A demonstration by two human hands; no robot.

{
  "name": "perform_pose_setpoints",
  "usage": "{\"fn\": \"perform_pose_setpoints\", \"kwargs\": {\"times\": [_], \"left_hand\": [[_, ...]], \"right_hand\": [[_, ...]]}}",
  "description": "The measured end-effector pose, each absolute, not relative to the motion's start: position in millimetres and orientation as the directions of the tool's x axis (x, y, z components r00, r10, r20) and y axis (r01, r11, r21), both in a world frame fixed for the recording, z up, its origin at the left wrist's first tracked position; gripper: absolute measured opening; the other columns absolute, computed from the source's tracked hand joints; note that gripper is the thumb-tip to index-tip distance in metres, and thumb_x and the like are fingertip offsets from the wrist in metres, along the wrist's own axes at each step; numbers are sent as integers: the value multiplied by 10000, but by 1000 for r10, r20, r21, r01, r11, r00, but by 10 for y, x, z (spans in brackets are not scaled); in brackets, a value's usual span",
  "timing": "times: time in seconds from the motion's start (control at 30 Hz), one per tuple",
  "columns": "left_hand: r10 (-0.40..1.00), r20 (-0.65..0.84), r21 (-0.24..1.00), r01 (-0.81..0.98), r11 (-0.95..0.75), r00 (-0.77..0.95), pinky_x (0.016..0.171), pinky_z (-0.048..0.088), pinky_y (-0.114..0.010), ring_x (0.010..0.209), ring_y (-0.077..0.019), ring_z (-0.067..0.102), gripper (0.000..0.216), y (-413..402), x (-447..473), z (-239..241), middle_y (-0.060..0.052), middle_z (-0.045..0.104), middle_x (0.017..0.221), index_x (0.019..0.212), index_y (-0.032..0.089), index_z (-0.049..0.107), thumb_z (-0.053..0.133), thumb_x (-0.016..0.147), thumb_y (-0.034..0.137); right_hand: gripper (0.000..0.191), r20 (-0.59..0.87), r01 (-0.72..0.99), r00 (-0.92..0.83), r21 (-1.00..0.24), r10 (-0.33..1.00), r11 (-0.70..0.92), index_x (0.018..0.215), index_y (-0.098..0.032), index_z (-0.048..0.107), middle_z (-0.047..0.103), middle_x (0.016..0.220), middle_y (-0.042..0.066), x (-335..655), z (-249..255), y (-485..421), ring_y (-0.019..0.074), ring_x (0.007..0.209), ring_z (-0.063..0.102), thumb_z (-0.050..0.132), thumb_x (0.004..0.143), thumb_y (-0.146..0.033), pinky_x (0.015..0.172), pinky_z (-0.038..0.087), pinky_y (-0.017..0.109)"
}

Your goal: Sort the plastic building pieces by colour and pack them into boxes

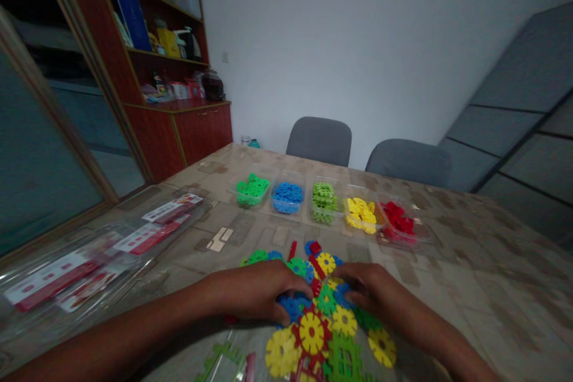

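Observation:
A heap of interlocking plastic pieces (320, 316) in yellow, red, green and blue lies on the table (483, 274) right in front of me. My left hand (257, 292) rests on the left side of the heap, fingers curled over blue pieces, thumb pressed against them. My right hand (371, 292) lies on the right side, fingers bent down onto blue and green pieces. What each hand actually grips is hidden under the fingers.
Five clear trays stand in a row further back: dark green (252, 189), blue (287, 197), light green (324, 198), yellow (362, 213), red (398, 219). Clear packets with red-and-white cards (147, 230) lie at left. Two grey chairs (319, 140) and a wooden cabinet (179, 131) stand beyond.

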State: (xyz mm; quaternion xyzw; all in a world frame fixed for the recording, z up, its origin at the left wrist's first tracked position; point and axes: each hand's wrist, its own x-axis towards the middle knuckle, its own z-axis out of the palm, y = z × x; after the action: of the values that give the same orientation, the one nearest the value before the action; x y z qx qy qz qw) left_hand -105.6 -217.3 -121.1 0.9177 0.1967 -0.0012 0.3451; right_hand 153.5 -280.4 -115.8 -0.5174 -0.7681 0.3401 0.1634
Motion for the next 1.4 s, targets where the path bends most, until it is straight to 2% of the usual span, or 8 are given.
{"fn": "perform_pose_setpoints", "kwargs": {"times": [0.2, 0.37, 0.43, 0.6, 0.8, 0.97, 1.2, 1.4], "left_hand": [[433, -211, 568, 470, -675, 877, 561, 346, -227, 736, -179, 583, 449, -2183, -1060, -1185, 28, 614, 842, 1120, 292, 588, 791, 728, 203], [449, -247, 558, 505, -659, 859, 529, 283, -228, 688, -160, 529, 397, -2177, -1067, -1159, 46, 565, 787, 1004, 269, 552, 804, 706, 200], [448, -244, 568, 501, -653, 860, 550, 289, -228, 724, -159, 533, 342, -2161, -1080, -1146, 47, 575, 808, 932, 247, 542, 797, 713, 186], [412, -214, 600, 451, -660, 886, 584, 312, -215, 750, -145, 533, 279, -2087, -1128, -1107, 53, 562, 796, 806, 207, 531, 797, 723, 191], [495, -201, 621, 500, -603, 846, 611, 350, -203, 733, -138, 561, 181, -1971, -1195, -1040, 55, 587, 783, 886, 203, 611, 735, 762, 160], [526, -218, 555, 548, -626, 822, 672, 383, -211, 817, -168, 615, 263, -1920, -1277, -945, 33, 664, 873, 1014, 221, 655, 725, 771, 150], [609, -292, 375, 674, -636, 737, 662, 389, -239, 861, -229, 644, 334, -1938, -1268, -967, -27, 688, 913, 1041, 210, 667, 776, 725, 196], [568, -266, 490, 617, -616, 779, 638, 400, -216, 812, -200, 634, 392, -1909, -1258, -995, 14, 686, 878, 1088, 217, 643, 756, 715, 169]], "right_hand": [[303, -29, 782, -281, -586, 959, 212, 1044, -175, 668, 720, 895, 48, 1663, -1384, -2557, 207, 800, 639, 532, 778, -124, 712, 466, 296], [306, -22, 804, -253, -560, 967, 198, 1115, -162, 634, 683, 1104, 110, 1631, -1510, -2487, 256, 1004, 605, 551, 824, -205, 907, 426, 373], [318, -24, 799, -258, -568, 966, 199, 1122, -153, 617, 657, 1119, 120, 1637, -1523, -2496, 261, 1028, 581, 577, 815, -223, 918, 413, 379], [196, -51, 772, -256, -612, 965, 173, 907, -175, 560, 586, 882, 28, 1663, -1472, -2530, 198, 814, 530, 641, 733, -213, 714, 414, 300], [163, -70, 687, -292, -710, 954, 158, 861, -200, 506, 508, 740, -40, 1676, -1346, -2573, 144, 689, 483, 589, 722, -177, 609, 357, 245], [193, -19, 613, -250, -777, 968, 142, 932, -184, 563, 460, 686, -41, 1752, -1325, -2551, 146, 626, 453, 573, 788, -312, 567, 328, 252], [260, 65, 682, -145, -716, 987, 147, 932, -172, 628, 442, 596, -51, 1818, -1205, -2550, 153, 551, 431, 580, 761, -362, 524, 300, 258], [210, 103, 755, -146, -631, 984, 179, 884, -172, 631, 495, 577, -35, 1774, -1062, -2597, 163, 539, 476, 553, 796, -345, 518, 322, 261]]}}
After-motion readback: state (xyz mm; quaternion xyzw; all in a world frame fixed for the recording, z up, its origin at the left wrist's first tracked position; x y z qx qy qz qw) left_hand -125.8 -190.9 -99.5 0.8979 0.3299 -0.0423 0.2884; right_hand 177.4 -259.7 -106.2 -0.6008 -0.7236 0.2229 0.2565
